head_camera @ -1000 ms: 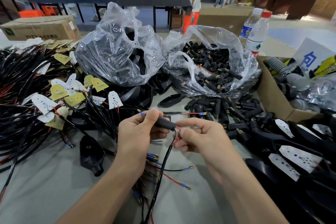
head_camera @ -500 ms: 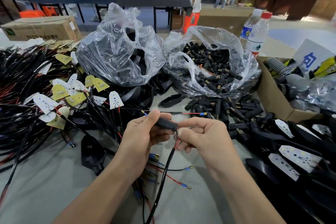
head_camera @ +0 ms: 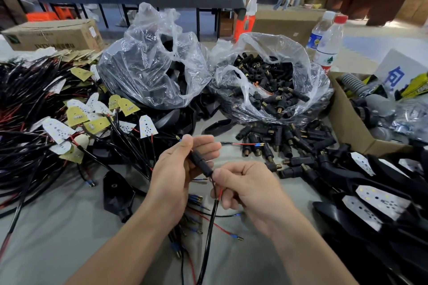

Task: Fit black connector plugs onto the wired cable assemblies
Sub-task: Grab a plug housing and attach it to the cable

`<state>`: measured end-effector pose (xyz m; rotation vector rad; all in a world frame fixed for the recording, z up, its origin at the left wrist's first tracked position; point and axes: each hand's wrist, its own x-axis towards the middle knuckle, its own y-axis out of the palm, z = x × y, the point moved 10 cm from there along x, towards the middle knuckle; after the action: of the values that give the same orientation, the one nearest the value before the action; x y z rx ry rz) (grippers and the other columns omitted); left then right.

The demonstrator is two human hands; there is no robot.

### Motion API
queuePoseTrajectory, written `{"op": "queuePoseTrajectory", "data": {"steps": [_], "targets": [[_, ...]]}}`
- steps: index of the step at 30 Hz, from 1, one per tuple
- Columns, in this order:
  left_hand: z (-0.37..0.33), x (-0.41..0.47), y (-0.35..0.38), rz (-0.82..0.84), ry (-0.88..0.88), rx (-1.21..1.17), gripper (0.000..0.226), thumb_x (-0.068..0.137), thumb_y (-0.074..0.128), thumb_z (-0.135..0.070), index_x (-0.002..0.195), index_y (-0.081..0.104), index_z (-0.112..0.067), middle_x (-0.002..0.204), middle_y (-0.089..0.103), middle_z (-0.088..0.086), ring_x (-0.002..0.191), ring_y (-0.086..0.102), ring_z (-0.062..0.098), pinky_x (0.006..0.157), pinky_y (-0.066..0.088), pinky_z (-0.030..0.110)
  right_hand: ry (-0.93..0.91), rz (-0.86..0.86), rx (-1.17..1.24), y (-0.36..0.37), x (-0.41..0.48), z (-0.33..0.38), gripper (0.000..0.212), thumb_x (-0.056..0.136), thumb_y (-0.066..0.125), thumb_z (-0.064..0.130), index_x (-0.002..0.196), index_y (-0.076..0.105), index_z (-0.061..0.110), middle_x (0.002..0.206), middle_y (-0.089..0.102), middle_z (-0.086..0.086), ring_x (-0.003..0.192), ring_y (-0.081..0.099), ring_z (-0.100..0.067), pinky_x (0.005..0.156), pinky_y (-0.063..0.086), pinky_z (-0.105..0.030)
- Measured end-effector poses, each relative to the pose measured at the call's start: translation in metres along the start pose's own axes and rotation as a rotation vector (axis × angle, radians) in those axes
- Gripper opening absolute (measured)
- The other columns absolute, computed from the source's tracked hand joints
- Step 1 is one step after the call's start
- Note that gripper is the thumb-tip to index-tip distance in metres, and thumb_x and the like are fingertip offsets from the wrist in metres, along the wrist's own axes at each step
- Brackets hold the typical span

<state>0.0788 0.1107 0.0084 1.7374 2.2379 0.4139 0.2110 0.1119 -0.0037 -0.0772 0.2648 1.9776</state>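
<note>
Landmark: the clear bag of plugs [head_camera: 309, 76], open-topped, at the back of the bench [head_camera: 58, 227].
Connector plug [head_camera: 201, 162]: black, tilted, held in the air in front of the bag and towards its left, between the two hands.
Left hand [head_camera: 178, 169]: closed round the upper end of the connector plug, thumb on top, fingers curled behind it.
Right hand [head_camera: 250, 188]: thumb and forefinger pinch the cable [head_camera: 209, 227] right at the plug's lower end (the other fingers are curled in).
Cable: black, hangs from the plug straight down towards the near edge of the bench, a thin red wire beside it.
Red lead [head_camera: 243, 144]: sticks out past the left hand's fingers, pointing at the loose plugs.
Loose plugs [head_camera: 284, 139]: scattered on the bench just in front of the bag.
Second bag [head_camera: 152, 71]: touching the landmark bag's left side, dark parts inside.
Cable pile [head_camera: 25, 109]: well left of the bag, with white and yellow boards [head_camera: 146, 126] on its near edge.
Cardboard box [head_camera: 347, 122]: just right of the bag.
Water bottles [head_camera: 328, 39]: behind the bag's right side, upright.
</note>
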Motion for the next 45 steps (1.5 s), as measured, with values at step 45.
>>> {"op": "queuePoseTrajectory", "data": {"steps": [45], "targets": [[-0.045, 0.004, -0.002, -0.039, 0.374, 0.567, 0.04, 0.109, 0.041, -0.037, 0.09, 0.074, -0.026, 0.065, 0.074, 0.0, 0.058, 0.068, 0.01, 0.058, 0.049, 0.014, 0.031, 0.319, -0.136, 0.038, -0.015, 0.003, 0.026, 0.095, 0.06, 0.023, 0.078, 0.076, 0.01, 0.074, 0.072, -0.013, 0.055, 0.058, -0.013, 0.051, 0.037, -0.018]]}}
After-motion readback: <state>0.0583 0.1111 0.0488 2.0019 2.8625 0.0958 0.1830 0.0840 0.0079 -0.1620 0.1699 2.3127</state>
